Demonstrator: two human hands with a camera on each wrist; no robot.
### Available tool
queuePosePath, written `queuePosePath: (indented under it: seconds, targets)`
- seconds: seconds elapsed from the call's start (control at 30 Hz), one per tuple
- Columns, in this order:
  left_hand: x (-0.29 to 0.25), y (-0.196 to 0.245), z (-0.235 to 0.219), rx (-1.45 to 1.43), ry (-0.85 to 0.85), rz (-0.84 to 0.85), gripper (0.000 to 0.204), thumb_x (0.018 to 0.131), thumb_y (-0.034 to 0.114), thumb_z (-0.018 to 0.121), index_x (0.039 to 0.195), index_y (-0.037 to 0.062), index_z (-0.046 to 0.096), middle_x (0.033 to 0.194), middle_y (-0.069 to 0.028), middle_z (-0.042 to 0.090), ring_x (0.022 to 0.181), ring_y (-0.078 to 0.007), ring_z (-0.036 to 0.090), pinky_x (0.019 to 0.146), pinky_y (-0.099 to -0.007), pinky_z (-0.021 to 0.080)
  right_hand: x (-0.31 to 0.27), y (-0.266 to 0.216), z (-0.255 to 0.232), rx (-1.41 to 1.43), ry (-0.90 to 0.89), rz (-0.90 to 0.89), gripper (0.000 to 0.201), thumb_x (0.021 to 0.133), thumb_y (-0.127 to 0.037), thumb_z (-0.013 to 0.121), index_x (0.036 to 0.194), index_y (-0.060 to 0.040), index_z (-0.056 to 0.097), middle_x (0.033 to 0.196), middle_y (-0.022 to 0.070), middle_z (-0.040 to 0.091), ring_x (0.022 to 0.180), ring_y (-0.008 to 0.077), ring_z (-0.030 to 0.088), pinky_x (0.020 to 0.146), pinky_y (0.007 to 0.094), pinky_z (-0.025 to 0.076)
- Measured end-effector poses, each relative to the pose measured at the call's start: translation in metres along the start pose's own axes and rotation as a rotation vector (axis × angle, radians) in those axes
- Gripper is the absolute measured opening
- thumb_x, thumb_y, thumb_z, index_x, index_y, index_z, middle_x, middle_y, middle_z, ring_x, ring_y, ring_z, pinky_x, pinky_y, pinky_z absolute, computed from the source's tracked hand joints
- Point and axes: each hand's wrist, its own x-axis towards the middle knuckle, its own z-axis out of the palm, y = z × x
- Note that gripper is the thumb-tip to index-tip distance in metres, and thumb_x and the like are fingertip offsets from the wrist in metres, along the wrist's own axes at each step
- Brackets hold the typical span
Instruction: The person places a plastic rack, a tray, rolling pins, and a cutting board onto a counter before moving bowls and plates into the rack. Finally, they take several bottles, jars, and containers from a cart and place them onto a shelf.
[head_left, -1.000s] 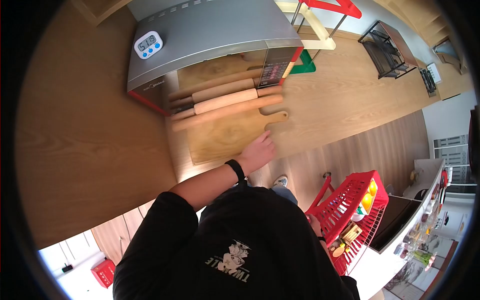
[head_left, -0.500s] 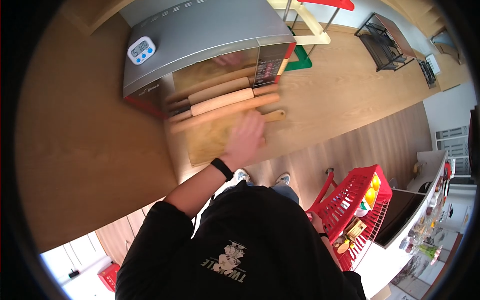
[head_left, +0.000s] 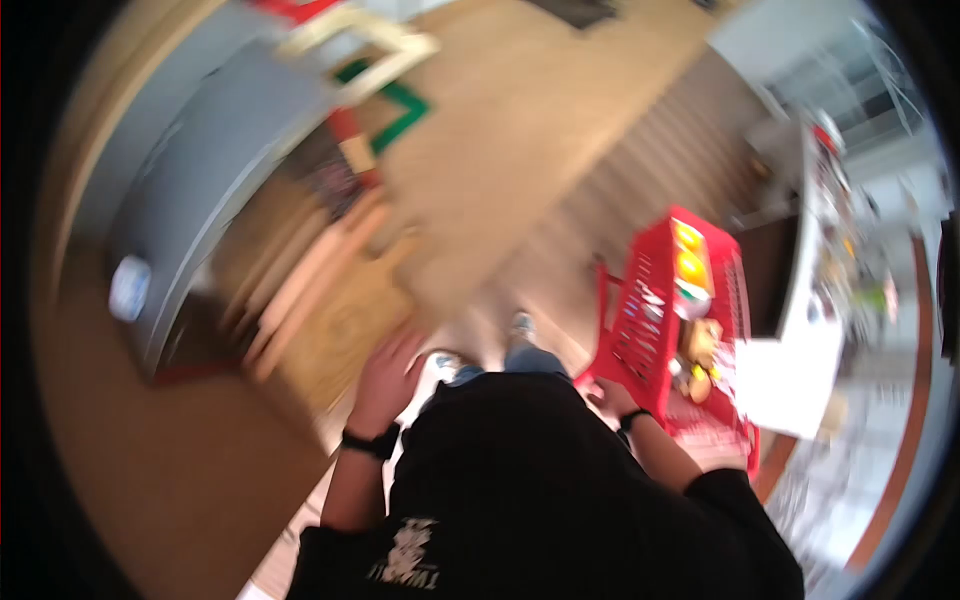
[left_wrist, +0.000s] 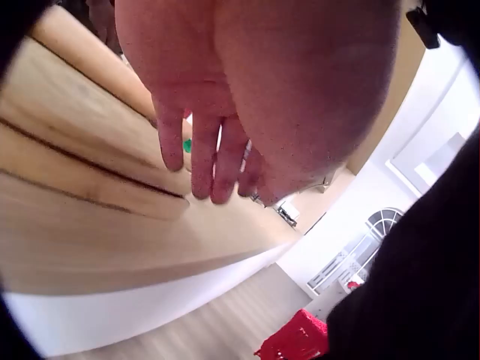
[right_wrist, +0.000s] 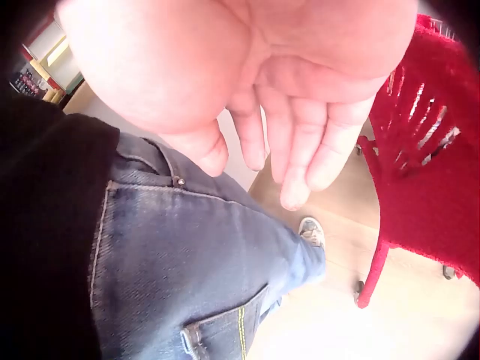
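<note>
Blurred in the head view, the left hand [head_left: 388,380] hovers by the near edge of a wooden cutting board [head_left: 345,330], holding nothing. Its fingers extend loosely in the left wrist view, palm [left_wrist: 255,82] bare, with long wooden pieces at the left. Rolling pins [head_left: 318,275] lie between the board and a grey microwave [head_left: 225,150]. The right hand [head_left: 612,398] is beside a red shopping cart [head_left: 640,345]; in the right wrist view its palm [right_wrist: 262,75] is empty, fingers extended and apart from the cart [right_wrist: 435,180].
Yellow-orange round items [head_left: 690,265] and small wooden items sit in the cart. A white timer [head_left: 129,288] is on the microwave. A green frame piece [head_left: 402,122] stands behind on the wooden tabletop [head_left: 510,110]. A white counter [head_left: 795,390] is at the right.
The head view has turned toward the cart side. The left hand has drawn back from over the board toward the body. The right hand has come off the cart, its fingers loosened.
</note>
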Motion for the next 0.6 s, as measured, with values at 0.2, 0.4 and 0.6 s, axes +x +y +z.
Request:
queuePosePath:
  seconds: [0.2,0.4,0.6]
  targets:
    - [0.008,0.018,0.026,-0.236,-0.254,-0.017,0.021,0.095,0.01,0.065,0.114,0.0013,0.068,0.115,-0.0176,0.069,0.109,-0.0363,0.064,0.095,-0.0426,0.051,-0.036,0.006,-0.009,-0.021,-0.034,0.187,0.034,0.086,-0.016,0.065,0.119,-0.0124,0.065,0.105,0.0211,0.072,0.105,0.0413,0.067,0.091,0.0511,0.053]
    - [0.059,0.021,0.042,-0.033,-0.28,0.126,0.036,0.094,0.012,0.065,0.128,0.0022,0.06,0.136,-0.0205,0.057,0.126,-0.0411,0.052,0.108,-0.0476,0.042,-0.034,0.001,-0.032,0.087,0.154,0.162,0.031,0.088,-0.015,0.063,0.119,-0.0085,0.064,0.105,0.0231,0.071,0.105,0.0414,0.067,0.091,0.0502,0.053]
    - [0.117,0.029,0.079,0.199,-0.273,0.071,0.065,0.095,0.017,0.064,0.152,0.0015,0.038,0.155,-0.025,0.039,0.144,-0.0445,0.036,0.118,-0.0517,0.031,-0.012,-0.013,-0.101,0.2,0.298,0.089,0.025,0.09,-0.017,0.064,0.113,-0.0062,0.065,0.09,0.0196,0.072,0.09,0.0382,0.07,0.082,0.0481,0.054]
